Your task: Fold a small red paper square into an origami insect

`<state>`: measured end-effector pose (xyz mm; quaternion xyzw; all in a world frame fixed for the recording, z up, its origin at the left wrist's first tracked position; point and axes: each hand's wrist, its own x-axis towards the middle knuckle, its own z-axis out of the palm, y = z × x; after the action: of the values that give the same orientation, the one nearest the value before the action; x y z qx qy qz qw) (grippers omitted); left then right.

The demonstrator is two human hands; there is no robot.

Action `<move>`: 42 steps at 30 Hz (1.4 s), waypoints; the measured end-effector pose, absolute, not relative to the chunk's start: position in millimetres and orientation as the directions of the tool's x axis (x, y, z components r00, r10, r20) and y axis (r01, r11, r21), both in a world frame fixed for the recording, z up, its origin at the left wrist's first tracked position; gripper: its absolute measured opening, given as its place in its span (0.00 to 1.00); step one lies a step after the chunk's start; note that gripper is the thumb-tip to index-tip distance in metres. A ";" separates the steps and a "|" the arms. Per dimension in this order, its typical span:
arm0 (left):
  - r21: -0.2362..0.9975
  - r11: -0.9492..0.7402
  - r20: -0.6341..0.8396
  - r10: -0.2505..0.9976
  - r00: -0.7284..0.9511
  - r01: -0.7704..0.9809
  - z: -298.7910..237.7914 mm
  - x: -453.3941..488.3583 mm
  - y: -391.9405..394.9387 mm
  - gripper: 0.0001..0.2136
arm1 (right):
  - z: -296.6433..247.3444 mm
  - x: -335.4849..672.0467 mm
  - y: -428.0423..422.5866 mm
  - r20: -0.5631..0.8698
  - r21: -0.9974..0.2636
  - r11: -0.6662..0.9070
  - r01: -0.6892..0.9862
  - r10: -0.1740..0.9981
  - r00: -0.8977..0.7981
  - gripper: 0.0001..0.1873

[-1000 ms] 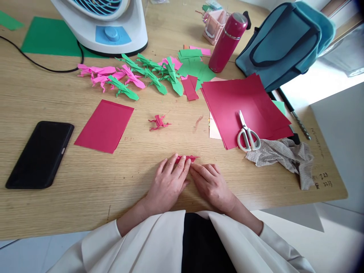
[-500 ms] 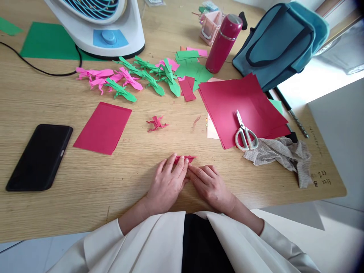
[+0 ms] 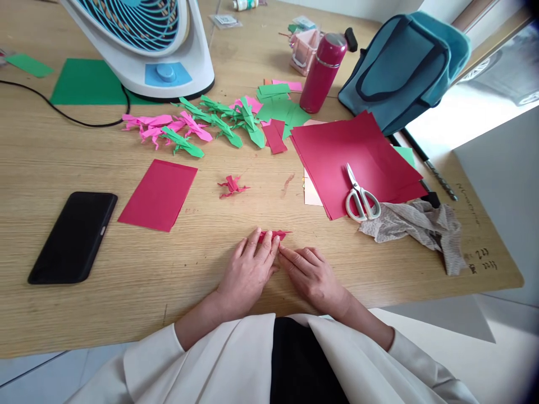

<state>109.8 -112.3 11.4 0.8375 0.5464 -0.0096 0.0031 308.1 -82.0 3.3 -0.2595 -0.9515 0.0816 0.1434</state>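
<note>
A small piece of folded red paper [image 3: 275,234] lies on the table in front of me, its thin pointed end to the right. My left hand [image 3: 247,266] presses it to the tabletop, with the fingertips across its near side and the thumb tucked under the palm. Close beside, my right hand [image 3: 312,279] has its fingers bunched, with the index fingertip touching the near edge of the paper and the left fingers. Part of the paper is hidden under the left fingers. Farther off sits a finished-looking red paper figure [image 3: 233,186] with thin legs.
Red sheets [image 3: 159,195] lie left, beside a black phone [image 3: 72,238]. Scissors [image 3: 361,196] rest on a red paper stack [image 3: 357,151], near a crumpled cloth [image 3: 415,224]. Behind are green paper figures [image 3: 227,129], pink ones [image 3: 151,124], a flask [image 3: 323,73], a fan [image 3: 168,73] and a bag [image 3: 404,73].
The view has tilted up and turned slightly, so the table objects appear shifted. Both hands stay at the folded red paper with almost no visible movement.
</note>
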 end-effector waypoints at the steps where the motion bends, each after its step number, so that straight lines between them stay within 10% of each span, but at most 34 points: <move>1: -0.012 -0.404 -0.037 0.914 0.403 0.915 11.4 110.7 -112.0 0.24 | 3.0 307.9 -81.6 0.239 -0.230 0.854 0.466 0.514 -0.824 0.18; 42: 0.220 -0.377 0.085 0.926 0.367 0.900 9.7 106.4 -113.8 0.13 | -4.9 307.4 -107.8 0.451 -0.410 0.694 0.592 0.718 -0.530 0.12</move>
<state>106.4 -113.8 9.7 0.8239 0.5541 0.0972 0.0682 307.4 -107.8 -4.9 -0.3770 -0.8685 0.1037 0.3046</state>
